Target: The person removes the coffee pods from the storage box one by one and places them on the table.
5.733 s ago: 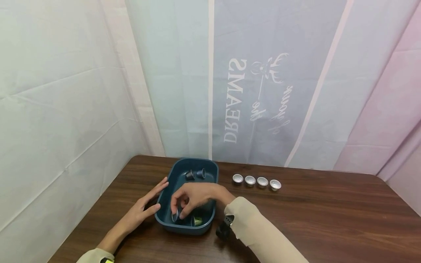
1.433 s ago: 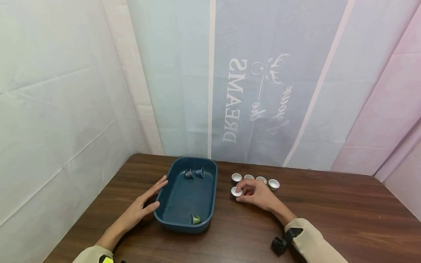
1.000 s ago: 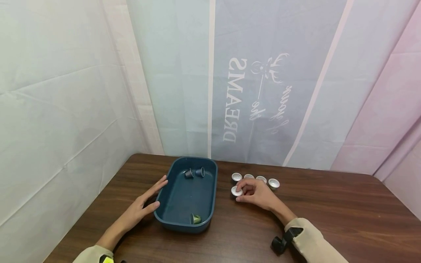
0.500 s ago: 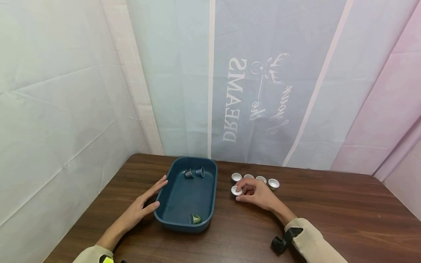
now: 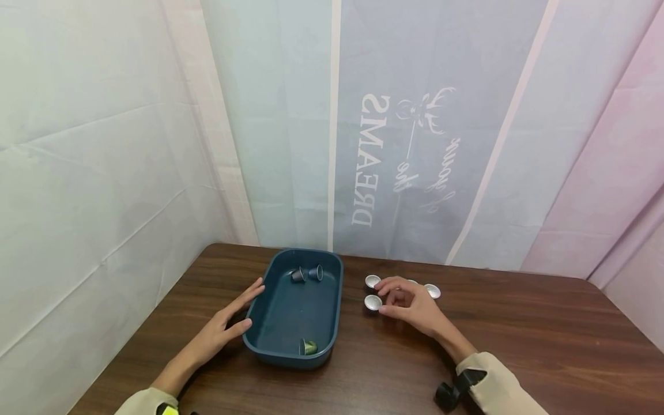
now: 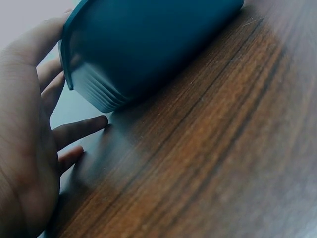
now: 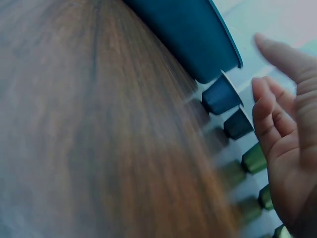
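Observation:
The left hand (image 5: 210, 340) lies with extended fingers against the left side of the blue bin (image 5: 338, 314); its fingers also touch the bin (image 6: 148, 44) in the left wrist view. Just right of a silver-lidded capsule (image 5: 373, 303) is the right hand (image 5: 417, 308), thumb and fingers apart and holding nothing. That capsule stands lid up in front of a row of several capsules (image 5: 372, 281), partly hidden by the hand. The right wrist view shows a blue capsule (image 7: 221, 95), a dark one (image 7: 237, 124) and green ones (image 7: 254, 158) beside the hand (image 7: 297, 119).
Inside the bin, a dark capsule (image 5: 298, 275) and a blue capsule (image 5: 316, 272) lie near the far end, and a green capsule (image 5: 308, 347) lies near the front. Fabric sheets (image 5: 285, 144) hang behind and left of the wooden table (image 5: 519, 340).
A capsule pinched inside the bin in the oldest frame now stands on the table in front of the row. Since half a second ago, the right hand has released it and shifted slightly right.

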{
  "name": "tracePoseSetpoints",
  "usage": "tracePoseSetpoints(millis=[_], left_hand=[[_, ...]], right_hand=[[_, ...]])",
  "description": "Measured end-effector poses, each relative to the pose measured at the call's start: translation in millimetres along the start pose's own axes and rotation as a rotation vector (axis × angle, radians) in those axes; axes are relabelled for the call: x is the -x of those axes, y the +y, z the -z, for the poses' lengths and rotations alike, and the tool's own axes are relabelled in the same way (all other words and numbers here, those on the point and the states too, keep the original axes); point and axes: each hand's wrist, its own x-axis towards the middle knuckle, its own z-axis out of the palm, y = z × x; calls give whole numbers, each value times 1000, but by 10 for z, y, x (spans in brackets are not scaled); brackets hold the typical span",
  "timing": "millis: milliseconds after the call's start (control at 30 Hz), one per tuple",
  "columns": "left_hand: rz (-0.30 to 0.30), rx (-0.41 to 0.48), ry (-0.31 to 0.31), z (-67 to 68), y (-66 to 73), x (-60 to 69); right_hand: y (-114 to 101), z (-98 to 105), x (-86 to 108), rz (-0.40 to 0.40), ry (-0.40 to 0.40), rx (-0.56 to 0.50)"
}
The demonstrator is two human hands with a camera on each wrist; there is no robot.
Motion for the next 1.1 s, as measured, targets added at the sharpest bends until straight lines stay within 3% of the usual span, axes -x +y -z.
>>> tracePoseSetpoints(millis=[200,500,767,900,1100], left_hand=[[2,-3,-1,9,-5,4],[1,-6,-1,4,-14,11],[-3,-3,0,5,-11,14],[-4,0,-1,2,-16,12],[-1,-7,-4,-3,-25,3]], right_hand=[[-138,-99,-102,36,-33,-91],[-312,-295,-313,65,-113,-125],[-705,-552,-639,62,-326,-155],[-627,-684,-763,55,-439,-174],[-495,-836,-873,38,-602,-88]])
